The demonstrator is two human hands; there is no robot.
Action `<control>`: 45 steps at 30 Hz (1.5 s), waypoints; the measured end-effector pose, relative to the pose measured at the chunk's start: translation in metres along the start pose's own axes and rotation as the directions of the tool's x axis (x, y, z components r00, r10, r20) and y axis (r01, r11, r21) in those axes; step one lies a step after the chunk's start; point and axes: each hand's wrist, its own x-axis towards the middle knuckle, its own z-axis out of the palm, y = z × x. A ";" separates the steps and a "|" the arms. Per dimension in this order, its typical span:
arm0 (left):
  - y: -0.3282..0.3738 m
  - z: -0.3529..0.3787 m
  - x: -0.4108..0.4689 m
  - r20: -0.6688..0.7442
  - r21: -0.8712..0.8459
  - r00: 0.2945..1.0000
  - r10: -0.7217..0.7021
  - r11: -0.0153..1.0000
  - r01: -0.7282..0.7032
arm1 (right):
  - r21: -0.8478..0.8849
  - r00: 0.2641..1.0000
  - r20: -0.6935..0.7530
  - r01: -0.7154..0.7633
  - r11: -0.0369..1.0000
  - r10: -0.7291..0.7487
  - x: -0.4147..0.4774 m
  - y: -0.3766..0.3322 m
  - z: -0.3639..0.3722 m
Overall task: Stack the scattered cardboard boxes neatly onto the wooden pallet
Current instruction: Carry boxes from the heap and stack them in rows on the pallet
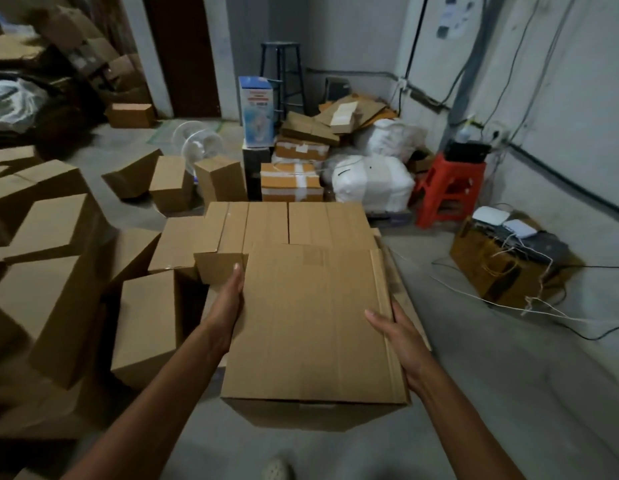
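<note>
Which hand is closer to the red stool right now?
Right. The right hand is on the box's right side, below-left of the red stool; the left hand is on the box's opposite side, farther left.

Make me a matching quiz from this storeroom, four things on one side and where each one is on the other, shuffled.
1 large cardboard box
2 red stool
3 tall dark stool
4 blue-and-white carton

A at the very back, right of the dark door
B near the right wall, black device on top
C pressed between left hand and right hand
D upright, just in front of the tall stool

Pairs: 1-C, 2-B, 3-A, 4-D
</note>
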 end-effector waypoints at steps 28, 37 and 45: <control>0.033 0.303 0.349 0.283 0.183 0.853 -0.438 0.898 0.401 | 0.118 0.884 -0.444 -0.105 0.987 0.147 0.206 -0.055 -0.265; -0.011 0.428 0.350 0.128 0.164 0.893 -0.431 0.897 0.410 | 0.244 0.856 -0.286 -0.369 0.897 0.430 0.269 -0.066 -0.406; -0.021 0.477 0.375 0.059 0.002 0.900 -0.431 0.902 0.432 | 0.203 0.889 -0.316 -0.279 0.939 0.332 0.351 -0.087 -0.458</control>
